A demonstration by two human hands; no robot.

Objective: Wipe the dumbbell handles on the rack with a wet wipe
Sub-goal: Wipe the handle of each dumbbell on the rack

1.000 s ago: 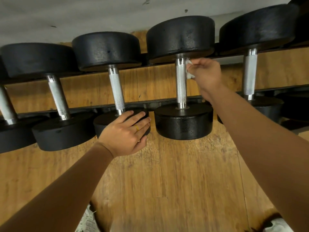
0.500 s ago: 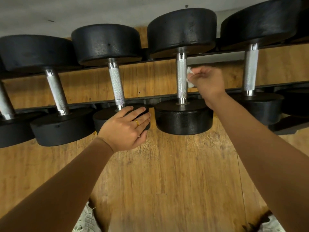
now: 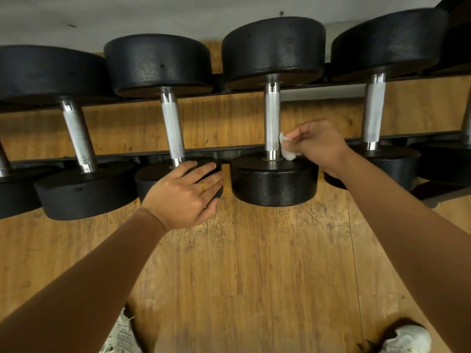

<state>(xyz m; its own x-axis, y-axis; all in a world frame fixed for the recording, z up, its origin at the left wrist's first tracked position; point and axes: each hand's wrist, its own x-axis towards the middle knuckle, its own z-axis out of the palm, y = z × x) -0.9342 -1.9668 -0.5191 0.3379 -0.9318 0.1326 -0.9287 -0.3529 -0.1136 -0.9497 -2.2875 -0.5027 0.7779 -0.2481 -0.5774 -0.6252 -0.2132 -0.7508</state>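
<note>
Head view: black round-headed dumbbells with knurled steel handles lie in a row across black metal rack rails [image 3: 114, 156], above a worn wooden plank floor [image 3: 254, 263].
Left of frame: the first handle [image 3: 77, 136] slants between its two heads; neither hand touches it.
Left-centre: the left hand [image 3: 183, 194] rests flat, fingers extended, on the near head [image 3: 153, 178] of the next dumbbell and holds nothing; the second handle [image 3: 173, 131] rises just above its fingertips.
Right-centre: the right hand [image 3: 318, 143] pinches a small crumpled white wet wipe [image 3: 286, 149] between thumb and fingertips; the wipe touches the right side of the third handle [image 3: 272, 121] at its lower end, just above the near head.
Right of frame: the fourth handle [image 3: 373, 110] stands apart from both hands.
Step in hand: judged to be the wiping of the third handle, with the wipe at the near end of its length.
Next move: likely either working round the far side of this handle or shifting the wipe to a neighbouring one; which handles are already clean cannot be told.
Edges: the wipe sits in the corner where the handle meets the near head, so travel downward is blocked.
Open room: gaps between adjacent handles look wide enough for the hand to pass; the upper heads overhang and close off the top of each handle.
</note>
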